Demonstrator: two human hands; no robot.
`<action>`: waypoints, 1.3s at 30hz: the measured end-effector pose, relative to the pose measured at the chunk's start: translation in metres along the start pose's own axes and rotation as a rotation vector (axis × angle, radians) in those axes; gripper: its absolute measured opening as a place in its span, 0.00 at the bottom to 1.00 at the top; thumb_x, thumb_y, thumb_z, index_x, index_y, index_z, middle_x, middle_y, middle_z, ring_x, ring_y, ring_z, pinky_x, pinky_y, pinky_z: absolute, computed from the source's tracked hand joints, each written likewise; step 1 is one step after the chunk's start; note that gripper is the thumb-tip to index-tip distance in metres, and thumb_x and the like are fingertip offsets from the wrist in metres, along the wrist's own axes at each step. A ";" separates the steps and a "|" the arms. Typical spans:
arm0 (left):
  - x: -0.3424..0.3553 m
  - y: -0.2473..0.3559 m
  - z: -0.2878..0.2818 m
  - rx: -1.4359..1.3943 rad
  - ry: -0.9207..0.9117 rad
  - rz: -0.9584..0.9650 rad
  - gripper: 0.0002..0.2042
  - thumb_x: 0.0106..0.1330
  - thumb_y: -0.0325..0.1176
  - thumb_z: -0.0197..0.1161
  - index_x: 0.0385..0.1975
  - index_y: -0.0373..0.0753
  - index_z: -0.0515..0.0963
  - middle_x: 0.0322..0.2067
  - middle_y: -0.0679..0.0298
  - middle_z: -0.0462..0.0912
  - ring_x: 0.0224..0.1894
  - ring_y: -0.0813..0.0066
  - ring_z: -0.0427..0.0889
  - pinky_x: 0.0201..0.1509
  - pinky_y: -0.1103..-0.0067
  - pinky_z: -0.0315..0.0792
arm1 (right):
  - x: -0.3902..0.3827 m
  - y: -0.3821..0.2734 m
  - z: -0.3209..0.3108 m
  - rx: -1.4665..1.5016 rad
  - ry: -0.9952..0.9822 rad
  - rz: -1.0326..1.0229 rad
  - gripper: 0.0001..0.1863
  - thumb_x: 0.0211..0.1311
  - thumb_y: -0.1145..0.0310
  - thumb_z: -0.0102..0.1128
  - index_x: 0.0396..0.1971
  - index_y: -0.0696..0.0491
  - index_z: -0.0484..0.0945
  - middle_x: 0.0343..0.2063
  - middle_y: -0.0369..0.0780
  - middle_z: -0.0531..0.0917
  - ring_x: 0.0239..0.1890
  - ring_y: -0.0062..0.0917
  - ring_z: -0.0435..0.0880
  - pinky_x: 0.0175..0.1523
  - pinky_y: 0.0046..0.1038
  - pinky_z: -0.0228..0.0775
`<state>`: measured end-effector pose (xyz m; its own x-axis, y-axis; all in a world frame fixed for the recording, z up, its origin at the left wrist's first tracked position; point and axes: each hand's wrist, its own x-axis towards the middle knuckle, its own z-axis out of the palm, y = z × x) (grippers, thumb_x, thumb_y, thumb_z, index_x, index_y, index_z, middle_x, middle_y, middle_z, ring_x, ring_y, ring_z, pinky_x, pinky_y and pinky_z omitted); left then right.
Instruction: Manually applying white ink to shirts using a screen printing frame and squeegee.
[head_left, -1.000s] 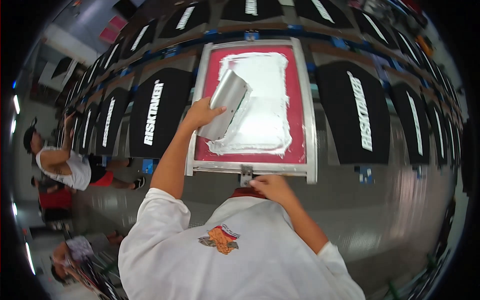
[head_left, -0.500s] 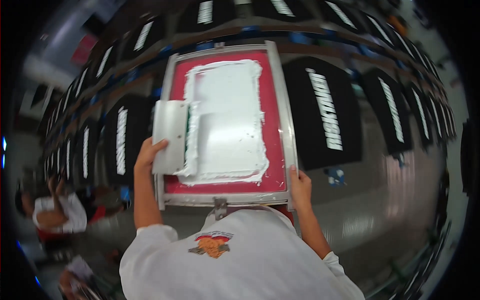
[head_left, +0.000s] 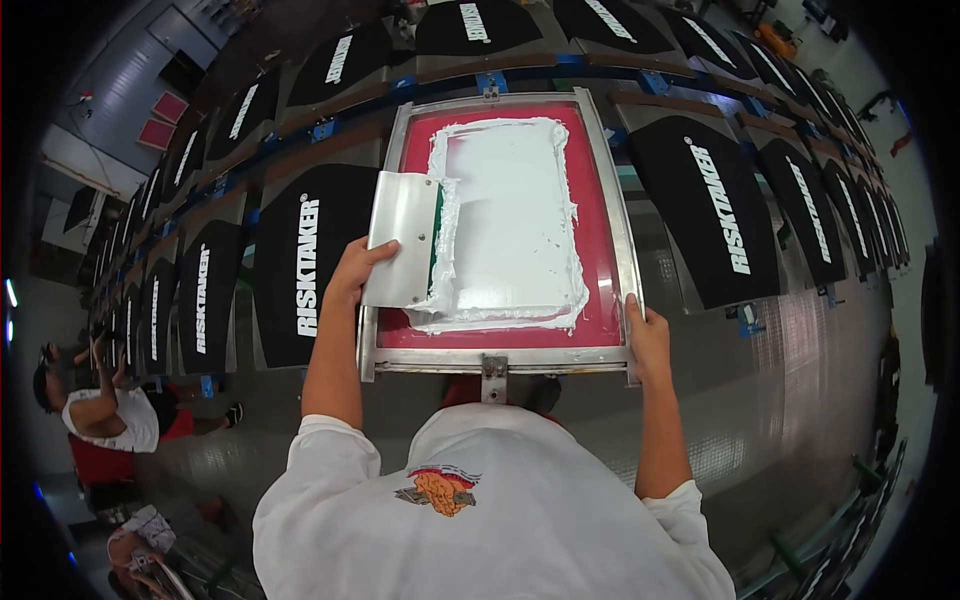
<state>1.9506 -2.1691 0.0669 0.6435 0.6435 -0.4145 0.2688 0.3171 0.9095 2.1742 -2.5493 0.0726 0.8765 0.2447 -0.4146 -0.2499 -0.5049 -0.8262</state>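
Note:
I hold a screen printing frame [head_left: 610,200] in front of my body, with silver metal edges and a red mesh [head_left: 592,250]. Thick white ink [head_left: 510,230] covers the middle of the mesh, ridged along its borders. On the left side rests a metal squeegee [head_left: 400,240] with a green blade, ink piled along it. My left hand [head_left: 352,268] is closed on the squeegee's outer edge, thumb on top; whether its hidden fingers also grip the frame I cannot tell. My right hand [head_left: 648,338] is closed around the frame's near right edge, thumb upward.
Black fabric pieces with white lettering lie on boards to the left [head_left: 275,230] and right [head_left: 705,210], and more line the far row [head_left: 480,25]. A blue rail [head_left: 490,82] runs behind the frame. Another person [head_left: 115,415] sits at the far left.
The frame, squeegee and both my hands now sit further right in the picture, and the surrounding boards have shifted right too. My grip looks the same; the earlier blur is gone.

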 end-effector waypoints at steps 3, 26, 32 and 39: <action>-0.002 -0.003 0.003 -0.030 0.021 -0.006 0.21 0.55 0.34 0.67 0.45 0.27 0.73 0.36 0.53 0.81 0.34 0.67 0.83 0.40 0.72 0.77 | 0.012 0.004 -0.001 -0.071 0.006 0.045 0.30 0.60 0.47 0.56 0.41 0.65 0.77 0.32 0.45 0.82 0.36 0.25 0.78 0.44 0.26 0.69; 0.189 0.129 0.113 1.296 0.058 0.794 0.16 0.51 0.32 0.64 0.42 0.46 0.79 0.33 0.55 0.82 0.37 0.56 0.81 0.39 0.66 0.75 | -0.102 0.051 0.080 -0.269 -0.615 0.065 0.16 0.56 0.61 0.62 0.39 0.58 0.79 0.28 0.43 0.83 0.32 0.26 0.82 0.39 0.28 0.72; 0.141 0.002 0.113 1.182 0.274 1.128 0.19 0.48 0.20 0.56 0.42 0.46 0.77 0.33 0.65 0.80 0.36 0.62 0.78 0.34 0.68 0.76 | -0.105 0.035 0.091 -0.400 -0.597 -0.068 0.19 0.57 0.65 0.59 0.43 0.63 0.74 0.27 0.51 0.81 0.29 0.41 0.81 0.36 0.32 0.71; -0.009 0.044 0.107 1.111 -0.096 0.758 0.19 0.44 0.22 0.57 0.39 0.44 0.79 0.27 0.58 0.81 0.32 0.58 0.79 0.33 0.68 0.73 | -0.103 0.056 0.096 -0.320 -0.439 -0.304 0.13 0.61 0.66 0.54 0.33 0.63 0.72 0.25 0.54 0.78 0.31 0.47 0.78 0.37 0.38 0.68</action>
<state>2.0332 -2.2357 0.1145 0.9261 0.3418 0.1597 0.2318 -0.8494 0.4742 2.0304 -2.5236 0.0325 0.6210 0.6998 -0.3529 0.1800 -0.5655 -0.8049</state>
